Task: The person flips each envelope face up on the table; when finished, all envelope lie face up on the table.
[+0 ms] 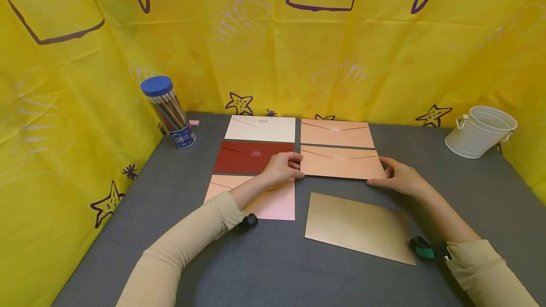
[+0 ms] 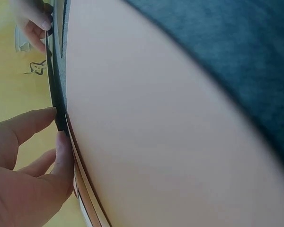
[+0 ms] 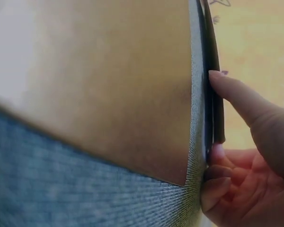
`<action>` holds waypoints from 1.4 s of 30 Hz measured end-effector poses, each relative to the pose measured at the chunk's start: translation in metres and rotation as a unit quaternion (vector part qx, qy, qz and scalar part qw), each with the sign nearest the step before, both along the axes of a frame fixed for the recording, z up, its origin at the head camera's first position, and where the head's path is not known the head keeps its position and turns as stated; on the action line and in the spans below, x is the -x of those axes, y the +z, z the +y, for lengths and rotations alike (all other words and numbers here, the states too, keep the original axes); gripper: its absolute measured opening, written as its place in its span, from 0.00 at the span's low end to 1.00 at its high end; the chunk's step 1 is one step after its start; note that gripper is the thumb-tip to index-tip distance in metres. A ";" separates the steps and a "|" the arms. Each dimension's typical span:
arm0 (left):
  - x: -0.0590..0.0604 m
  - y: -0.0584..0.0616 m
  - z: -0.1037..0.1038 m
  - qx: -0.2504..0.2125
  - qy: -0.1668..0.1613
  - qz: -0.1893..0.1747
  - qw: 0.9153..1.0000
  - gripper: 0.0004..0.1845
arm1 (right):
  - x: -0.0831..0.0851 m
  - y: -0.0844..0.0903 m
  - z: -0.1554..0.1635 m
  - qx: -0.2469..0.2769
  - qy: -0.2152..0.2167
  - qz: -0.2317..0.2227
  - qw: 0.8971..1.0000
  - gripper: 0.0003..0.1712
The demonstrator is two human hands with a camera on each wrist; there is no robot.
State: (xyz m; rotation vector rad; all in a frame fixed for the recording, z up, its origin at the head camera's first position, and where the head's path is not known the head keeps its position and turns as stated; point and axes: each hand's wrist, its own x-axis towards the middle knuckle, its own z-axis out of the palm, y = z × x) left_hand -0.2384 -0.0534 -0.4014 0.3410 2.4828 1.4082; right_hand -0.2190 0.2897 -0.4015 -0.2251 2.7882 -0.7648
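Note:
A peach envelope (image 1: 341,167), flap side up, spans the gap between both hands. My left hand (image 1: 281,167) pinches its left end with thumb and fingers, while my right hand (image 1: 398,177) grips the right end, thumb along the near corner. Edge-on in the right wrist view, the envelope shows as a thin dark strip just above the table. Directly behind it lies another peach envelope (image 1: 334,134). A gold envelope (image 1: 358,229) lies askew in front, plain side up. Under my left forearm is a pink envelope (image 1: 273,205), partly hidden.
A red envelope (image 1: 236,158) and a white envelope (image 1: 260,130) continue the left column. Back left stands a blue-lidded tub of pencils (image 1: 168,110), a small pink block (image 1: 194,122) beside it. A white bucket (image 1: 479,131) is at back right. Yellow cloth (image 1: 273,60) hangs behind.

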 end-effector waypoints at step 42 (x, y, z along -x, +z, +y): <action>-0.069 0.006 -0.001 0.237 -0.359 0.210 0.878 0.45 | -0.088 0.008 -0.005 0.061 0.147 0.147 0.976 0.36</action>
